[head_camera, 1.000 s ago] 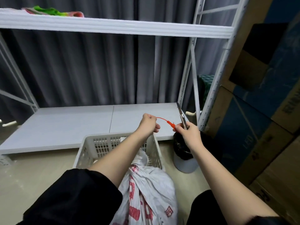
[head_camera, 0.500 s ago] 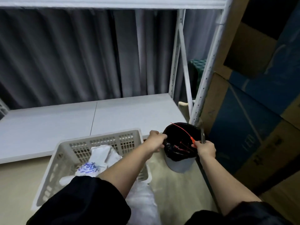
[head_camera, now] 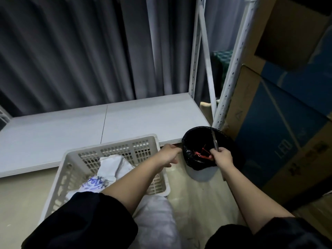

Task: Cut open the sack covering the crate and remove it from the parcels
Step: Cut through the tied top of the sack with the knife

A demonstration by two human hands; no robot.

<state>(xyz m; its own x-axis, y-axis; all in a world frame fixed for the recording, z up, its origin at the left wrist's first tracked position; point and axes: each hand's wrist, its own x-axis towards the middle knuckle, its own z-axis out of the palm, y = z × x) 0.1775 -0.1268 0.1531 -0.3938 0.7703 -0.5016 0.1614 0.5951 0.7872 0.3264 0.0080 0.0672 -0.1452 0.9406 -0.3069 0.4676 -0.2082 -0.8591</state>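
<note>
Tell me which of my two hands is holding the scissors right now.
Your right hand, held over the black-lined bin, grips the scissors with the blades pointing up. Your left hand, near the white crate's corner, holds no tool.

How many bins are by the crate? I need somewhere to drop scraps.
1: a bin lined with a black bag stands on the floor right of the crate, under the right hand. Others may be out of view.

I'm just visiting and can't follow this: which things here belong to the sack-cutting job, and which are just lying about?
Part of the job:
- white perforated plastic crate
- white woven sack hanging over its near edge
- metal scissors held in the right hand
- left hand, holding nothing

Just lying about:
- black-lined bin with red ties
- white metal shelf
- blue-printed cardboard boxes
</note>
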